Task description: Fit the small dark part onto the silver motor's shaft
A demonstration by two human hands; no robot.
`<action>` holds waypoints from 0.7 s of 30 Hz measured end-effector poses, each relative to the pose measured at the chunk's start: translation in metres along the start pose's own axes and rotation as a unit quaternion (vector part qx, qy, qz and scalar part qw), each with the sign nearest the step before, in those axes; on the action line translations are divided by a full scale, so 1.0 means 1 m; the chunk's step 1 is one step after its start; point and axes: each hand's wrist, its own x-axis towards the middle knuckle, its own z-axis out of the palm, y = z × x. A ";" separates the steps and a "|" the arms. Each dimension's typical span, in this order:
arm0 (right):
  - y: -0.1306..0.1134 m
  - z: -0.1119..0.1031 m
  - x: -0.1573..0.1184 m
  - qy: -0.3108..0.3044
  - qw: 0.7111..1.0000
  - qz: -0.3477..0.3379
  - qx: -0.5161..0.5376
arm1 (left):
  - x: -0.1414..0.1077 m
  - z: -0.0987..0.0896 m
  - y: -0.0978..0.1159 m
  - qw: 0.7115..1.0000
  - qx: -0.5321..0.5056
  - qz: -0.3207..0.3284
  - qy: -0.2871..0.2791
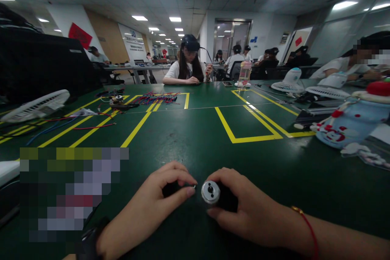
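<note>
My right hand grips a silver metal cylinder, thumb below and fingers above. Its round end faces me, with a dark centre and small dark holes around it; it looks like a small electric motor. Just left of it, my left hand has thumb and forefinger pinched on a tiny shiny piece, too small to name. A narrow gap separates the left fingertips from the cylinder. Both hands are low over the green table.
Red and blue wires lie in a heap at the far left, near loose parts. White fans lie at the left and right. A blue jug stands at right. Opposite sits a person; a pink bottle stands nearby.
</note>
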 end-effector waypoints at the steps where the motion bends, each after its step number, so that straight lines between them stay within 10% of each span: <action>1: 0.000 0.000 0.000 -0.001 1.000 0.000 -0.002 | 0.000 0.000 0.001 1.000 -0.013 -0.006 0.026; 6: -0.001 0.000 0.001 -0.009 1.000 -0.004 -0.006 | 0.000 0.003 0.014 0.995 -0.018 0.016 0.098; 21: 0.000 0.003 0.003 -0.005 0.999 -0.038 -0.024 | 0.001 0.013 0.028 0.995 0.062 0.061 0.048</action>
